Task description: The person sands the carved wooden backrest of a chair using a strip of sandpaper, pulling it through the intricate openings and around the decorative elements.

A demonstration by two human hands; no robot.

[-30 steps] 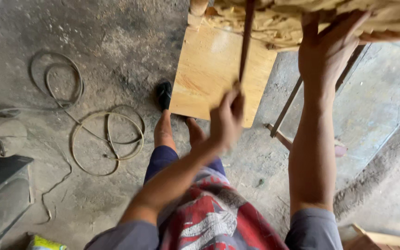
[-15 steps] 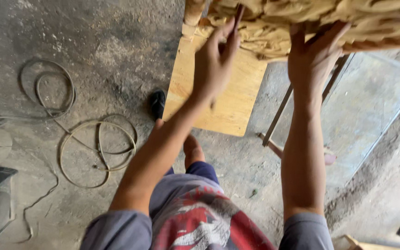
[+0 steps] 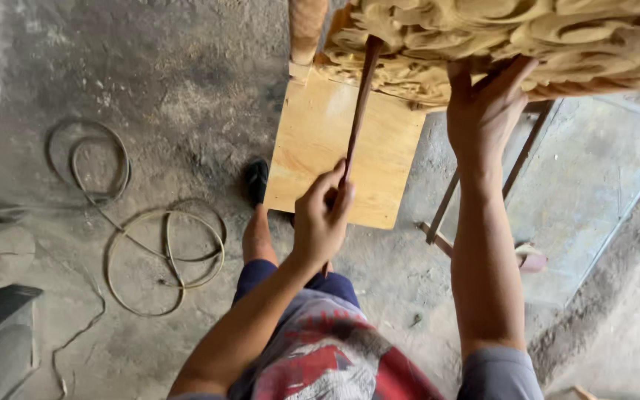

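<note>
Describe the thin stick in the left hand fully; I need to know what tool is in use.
The thin dark reddish-brown rod looks like wood or metal; which one cannot be told. It is long, slender and straight, tilted slightly from vertical. Its lower end sits pinched in the left hand, its upper end reaches into the pale carved wooden piece, where the tip is hidden among the curls. It crosses in front of the light plywood board.

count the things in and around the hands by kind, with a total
carved wooden piece: 1
thin dark rod, held in left hand: 1
plywood board: 1
coiled cord on floor: 1
black sandal: 1
right hand rests on the carving
total: 5
</note>
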